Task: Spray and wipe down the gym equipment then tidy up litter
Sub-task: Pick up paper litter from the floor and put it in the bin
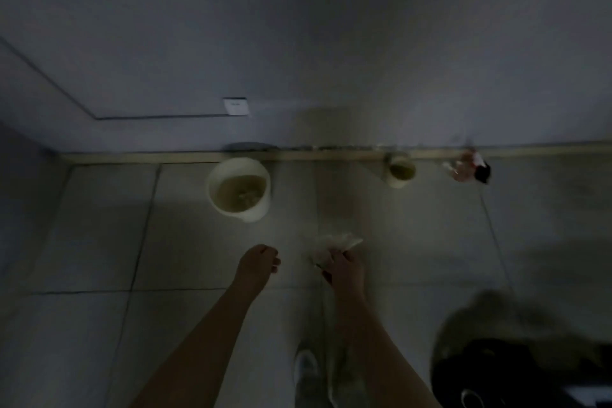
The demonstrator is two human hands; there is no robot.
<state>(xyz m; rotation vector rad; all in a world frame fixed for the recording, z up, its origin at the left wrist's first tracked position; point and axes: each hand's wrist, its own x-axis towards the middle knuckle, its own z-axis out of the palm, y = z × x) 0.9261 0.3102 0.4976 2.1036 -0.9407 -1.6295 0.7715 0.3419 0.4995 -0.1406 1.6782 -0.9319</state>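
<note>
The frame is dim and blurred. Both forearms extend forward over a tiled floor (99,225).

1. Left hand (260,262): fingers loosely curled, holding nothing, clear of the floor.
2. Right hand (342,267): fingers closed round a crumpled pale sheet (334,245) (cloth or paper cannot be told). The sheet projects above the knuckles, toward the wall (331,26). The two hands are near each other but apart.
3. Bucket (255,212): pale, upright, standing on the floor just beside its far edge, where the skirting (331,154) meets the wall. It holds murky liquid and lies ahead of the left hand.
4. Small container (397,183): pale, open-topped, against the skirting, well to the right of the bucket.
5. Litter (468,167): a crumpled wrapper with red and black patches, on the floor at the far edge, right of the small container.
6. Wall socket (236,106): white plate on the wall, above the bucket.
7. Shoe (306,368): light-coloured, at the near edge of the floor, between the forearms.
8. Dark object (490,358): near-right corner of the floor; too blurred to identify.
</note>
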